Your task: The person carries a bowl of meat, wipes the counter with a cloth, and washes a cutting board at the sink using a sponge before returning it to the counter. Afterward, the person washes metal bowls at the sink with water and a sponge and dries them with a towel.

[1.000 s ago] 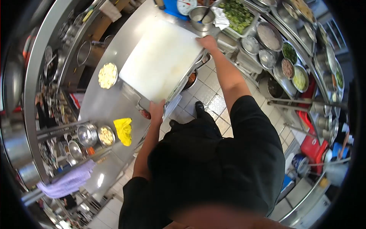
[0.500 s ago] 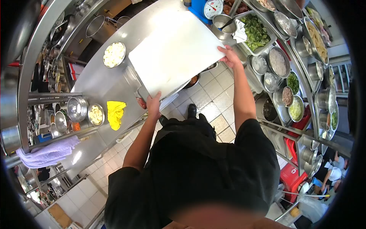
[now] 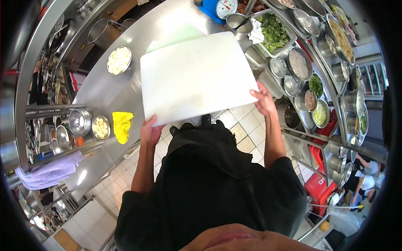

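Note:
A large white cutting board (image 3: 199,77) is held in front of me, raised off the steel counter and out over its near edge. My left hand (image 3: 150,130) grips its near left corner, thumb on top. At the near right corner my right hand (image 3: 264,99) has its thumb over the edge and its fingers beneath. Behind the board, a pale greenish-white flat sheet or second board (image 3: 184,34) lies on the counter, partly hidden. To the left stands a metal bowl of pale cut pieces (image 3: 119,60).
On the counter (image 3: 100,90) at left are a yellow cloth (image 3: 122,126), another bowl of pale pieces (image 3: 100,127) and stacked metal bowls (image 3: 79,121). A scale (image 3: 224,8), a basket of cut greens (image 3: 274,33) and racks of filled bowls stand to the right. People work at far right.
Both hands have drawn the cutting board toward me and lifted it off the counter, turning it straighter. The pale greenish-white surface behind it has come into view.

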Available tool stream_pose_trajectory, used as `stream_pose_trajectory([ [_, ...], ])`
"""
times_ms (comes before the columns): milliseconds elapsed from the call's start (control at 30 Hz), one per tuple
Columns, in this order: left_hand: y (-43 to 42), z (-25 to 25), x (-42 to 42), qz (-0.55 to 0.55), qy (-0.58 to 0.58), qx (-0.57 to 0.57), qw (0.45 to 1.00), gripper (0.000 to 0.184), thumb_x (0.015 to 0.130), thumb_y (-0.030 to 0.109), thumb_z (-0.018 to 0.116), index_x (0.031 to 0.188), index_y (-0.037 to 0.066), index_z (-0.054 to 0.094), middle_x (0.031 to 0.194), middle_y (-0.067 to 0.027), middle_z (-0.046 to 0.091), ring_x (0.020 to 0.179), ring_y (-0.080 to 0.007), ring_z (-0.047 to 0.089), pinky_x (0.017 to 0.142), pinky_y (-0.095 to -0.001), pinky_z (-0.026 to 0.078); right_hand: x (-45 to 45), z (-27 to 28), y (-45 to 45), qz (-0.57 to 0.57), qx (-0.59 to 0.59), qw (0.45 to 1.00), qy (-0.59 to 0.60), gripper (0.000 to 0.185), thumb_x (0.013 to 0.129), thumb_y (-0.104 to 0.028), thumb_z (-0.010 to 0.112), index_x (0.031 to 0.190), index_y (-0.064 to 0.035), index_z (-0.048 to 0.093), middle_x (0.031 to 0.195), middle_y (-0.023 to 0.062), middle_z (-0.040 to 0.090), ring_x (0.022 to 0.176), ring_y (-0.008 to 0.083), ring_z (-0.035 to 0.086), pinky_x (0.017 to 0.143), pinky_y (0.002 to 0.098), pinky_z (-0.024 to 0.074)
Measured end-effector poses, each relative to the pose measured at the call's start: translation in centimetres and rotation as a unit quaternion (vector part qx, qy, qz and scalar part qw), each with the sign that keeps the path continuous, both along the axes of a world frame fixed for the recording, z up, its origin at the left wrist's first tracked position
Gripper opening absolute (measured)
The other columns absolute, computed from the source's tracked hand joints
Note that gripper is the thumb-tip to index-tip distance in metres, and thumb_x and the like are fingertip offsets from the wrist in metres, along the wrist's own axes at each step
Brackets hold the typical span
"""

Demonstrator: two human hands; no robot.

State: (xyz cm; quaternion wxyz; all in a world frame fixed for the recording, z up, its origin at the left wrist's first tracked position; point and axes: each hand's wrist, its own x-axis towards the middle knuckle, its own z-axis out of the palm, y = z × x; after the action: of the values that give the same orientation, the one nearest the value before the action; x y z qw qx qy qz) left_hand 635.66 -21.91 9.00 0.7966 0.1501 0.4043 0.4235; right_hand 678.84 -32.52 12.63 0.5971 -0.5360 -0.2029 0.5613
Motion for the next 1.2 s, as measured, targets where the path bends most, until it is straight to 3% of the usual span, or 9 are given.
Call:
stream_pose_trajectory([
  [267, -2.3, 9.9, 0.9, -0.047, -0.024, 0.072, 0.996, 0.063, 0.073, 0.004, 0.063, 0.132, -0.001, 0.040, 0.127, -0.0155, 0.051, 0.118, -0.0319, 0.050, 0.102, -0.0466, 0.038, -2.2, 13.3, -11.1, -0.196, 0.068, 0.972, -0.111, 0.078, 0.063, -0.013, 0.073, 0.130, 0.0056, 0.038, 0.116, 0.0152, 0.055, 0.105, 0.0236, 0.057, 0.092, 0.0331, 0.0452],
  [400, -3.0, 13.5, -0.3, -0.032, -0.047, 0.120, 0.991, 0.065, 0.069, 0.003, 0.063, 0.131, -0.001, 0.042, 0.124, -0.0158, 0.053, 0.116, -0.0318, 0.051, 0.100, -0.0464, 0.039, -2.2, 15.4, -15.1, -0.246, 0.174, 0.943, -0.142, 0.086, 0.060, -0.017, 0.073, 0.130, 0.0128, 0.032, 0.117, 0.0247, 0.052, 0.101, 0.0319, 0.060, 0.090, 0.0387, 0.0482],
  [500, -3.8, 15.8, -1.0, -0.058, -0.047, 0.173, 0.982, 0.064, 0.068, 0.004, 0.064, 0.129, -0.001, 0.044, 0.119, -0.0156, 0.056, 0.110, -0.0310, 0.055, 0.095, -0.0457, 0.045, -0.3, 15.4, -19.2, -0.232, 0.215, 0.939, -0.131, 0.089, 0.057, -0.016, 0.075, 0.130, 0.0139, 0.034, 0.117, 0.0236, 0.054, 0.104, 0.0315, 0.058, 0.093, 0.0365, 0.0442],
  [600, -5.3, 16.6, -1.4, -0.070, -0.097, 0.175, 0.977, 0.060, 0.067, 0.004, 0.064, 0.124, -0.001, 0.048, 0.112, -0.0147, 0.059, 0.102, -0.0296, 0.059, 0.088, -0.0434, 0.050, 1.3, 15.3, -21.5, -0.171, 0.282, 0.938, -0.108, 0.086, 0.057, -0.014, 0.074, 0.129, 0.0141, 0.035, 0.116, 0.0240, 0.055, 0.104, 0.0325, 0.058, 0.093, 0.0374, 0.0450],
  [733, -8.5, 18.7, -0.2, -0.016, -0.057, 0.182, 0.981, 0.052, 0.067, 0.000, 0.064, 0.118, -0.003, 0.052, 0.093, -0.0141, 0.063, 0.076, -0.0261, 0.064, 0.064, -0.0351, 0.055, 1.5, 15.9, -23.8, -0.170, 0.307, 0.929, -0.113, 0.085, 0.057, -0.014, 0.073, 0.128, 0.0140, 0.036, 0.116, 0.0241, 0.055, 0.103, 0.0328, 0.058, 0.092, 0.0375, 0.0453],
  [800, -9.2, 20.0, 0.8, -0.049, -0.150, 0.183, 0.970, 0.049, 0.065, -0.004, 0.062, 0.114, -0.004, 0.053, 0.077, -0.0134, 0.061, 0.049, -0.0208, 0.055, 0.039, -0.0285, 0.045, 1.7, 16.3, -24.8, -0.172, 0.313, 0.927, -0.112, 0.085, 0.057, -0.013, 0.073, 0.128, 0.0140, 0.036, 0.116, 0.0241, 0.055, 0.103, 0.0330, 0.058, 0.092, 0.0376, 0.0455],
  [900, -10.6, 19.7, -0.4, -0.044, -0.135, 0.202, 0.969, 0.047, 0.065, -0.005, 0.059, 0.112, -0.004, 0.053, 0.074, -0.0129, 0.060, 0.043, -0.0185, 0.050, 0.033, -0.0267, 0.039, 1.8, 16.9, -26.0, -0.175, 0.318, 0.926, -0.106, 0.084, 0.057, -0.013, 0.073, 0.128, 0.0140, 0.036, 0.116, 0.0241, 0.055, 0.103, 0.0332, 0.059, 0.092, 0.0378, 0.0457],
  [1033, -11.1, 19.4, 0.2, -0.037, -0.180, 0.174, 0.967, 0.046, 0.065, -0.005, 0.056, 0.111, -0.003, 0.054, 0.089, -0.0146, 0.060, 0.058, -0.0198, 0.057, 0.041, -0.0283, 0.045, 1.4, 17.1, -26.4, -0.183, 0.313, 0.927, -0.092, 0.083, 0.057, -0.012, 0.072, 0.128, 0.0140, 0.037, 0.116, 0.0242, 0.055, 0.103, 0.0334, 0.059, 0.091, 0.0379, 0.0460],
  [1200, -4.2, 15.1, 1.3, -0.076, -0.026, 0.171, 0.982, 0.066, 0.066, 0.007, 0.064, 0.127, -0.005, 0.043, 0.112, -0.0195, 0.058, 0.101, -0.0327, 0.059, 0.085, -0.0414, 0.051, -0.7, 14.8, -23.9, -0.205, 0.248, 0.946, -0.037, 0.082, 0.057, -0.012, 0.071, 0.128, 0.0139, 0.037, 0.116, 0.0243, 0.055, 0.102, 0.0338, 0.059, 0.091, 0.0382, 0.0463],
])
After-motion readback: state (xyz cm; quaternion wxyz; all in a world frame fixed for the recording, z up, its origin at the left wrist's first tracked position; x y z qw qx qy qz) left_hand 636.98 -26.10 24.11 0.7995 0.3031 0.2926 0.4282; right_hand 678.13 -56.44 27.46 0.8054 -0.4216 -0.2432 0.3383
